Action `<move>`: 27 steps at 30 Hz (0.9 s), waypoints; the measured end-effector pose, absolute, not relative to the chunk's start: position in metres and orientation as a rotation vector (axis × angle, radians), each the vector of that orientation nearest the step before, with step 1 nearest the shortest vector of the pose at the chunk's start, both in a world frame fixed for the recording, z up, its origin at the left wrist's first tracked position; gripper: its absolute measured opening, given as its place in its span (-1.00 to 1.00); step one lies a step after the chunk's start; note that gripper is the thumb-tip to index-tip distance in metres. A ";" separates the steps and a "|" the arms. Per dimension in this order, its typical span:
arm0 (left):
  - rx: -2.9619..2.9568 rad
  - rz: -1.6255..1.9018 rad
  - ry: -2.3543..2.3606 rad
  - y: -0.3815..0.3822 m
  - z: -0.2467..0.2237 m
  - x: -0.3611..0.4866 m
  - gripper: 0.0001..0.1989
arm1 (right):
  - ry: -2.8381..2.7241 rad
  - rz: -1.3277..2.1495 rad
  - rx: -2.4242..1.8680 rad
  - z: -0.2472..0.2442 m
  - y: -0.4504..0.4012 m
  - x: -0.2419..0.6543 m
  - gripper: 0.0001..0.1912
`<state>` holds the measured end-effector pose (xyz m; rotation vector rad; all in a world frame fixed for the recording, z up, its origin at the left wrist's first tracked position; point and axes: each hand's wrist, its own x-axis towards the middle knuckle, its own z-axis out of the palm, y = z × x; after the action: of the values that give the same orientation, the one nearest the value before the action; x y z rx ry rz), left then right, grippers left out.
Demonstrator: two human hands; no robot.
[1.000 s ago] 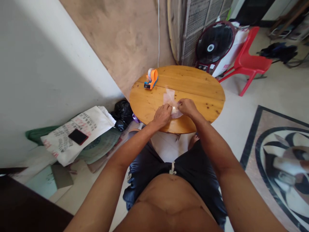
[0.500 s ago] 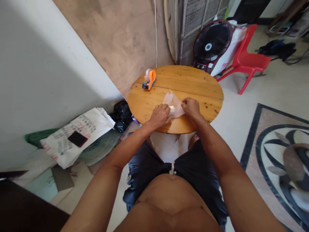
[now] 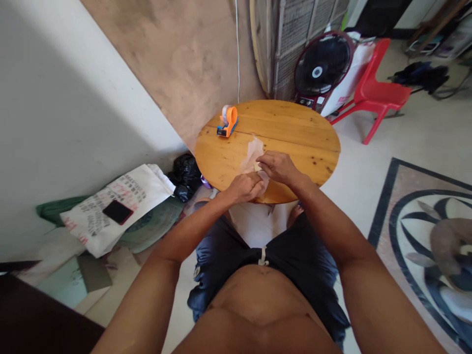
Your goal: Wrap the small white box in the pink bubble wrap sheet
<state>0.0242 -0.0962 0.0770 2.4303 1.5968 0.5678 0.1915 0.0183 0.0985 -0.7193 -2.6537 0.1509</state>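
A thin whitish sheet lies crumpled near the front of the round wooden table. Between my hands a small pale object shows, partly covered by fingers. My left hand is closed on the near part of the sheet, close to the table's front edge. Just right of and above it, my right hand pinches the sheet's right side beside the pale object. Toward the table's back left stands an orange and blue tape dispenser.
A fan and a red chair stand behind the table to the right. At the left, a phone rests on a white sack, with a black bag by the table's edge.
My right hand has moved left, bringing the sheet's right side over toward the pale object. My left hand has shifted slightly nearer to my body. The sheet is now narrower and more bunched.
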 end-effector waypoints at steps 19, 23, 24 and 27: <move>2.062 0.561 1.989 -0.049 0.065 0.009 -0.57 | -2.914 0.024 -1.474 0.096 0.017 0.201 -0.50; 2.026 0.434 2.111 -0.042 0.073 0.006 -0.52 | -2.841 -0.006 -1.510 0.095 0.029 0.191 -0.50; 2.026 0.395 2.133 -0.040 0.073 0.005 -0.54 | -2.831 -0.002 -1.521 0.093 0.032 0.190 -0.50; 2.053 0.294 2.186 -0.036 0.072 0.003 -0.58 | -2.793 -0.001 -1.553 0.088 0.038 0.188 -0.53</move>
<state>0.0031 -0.0360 0.0720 2.0532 2.1864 0.2940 0.1880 0.0379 0.0876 -1.5526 -2.7928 -0.0010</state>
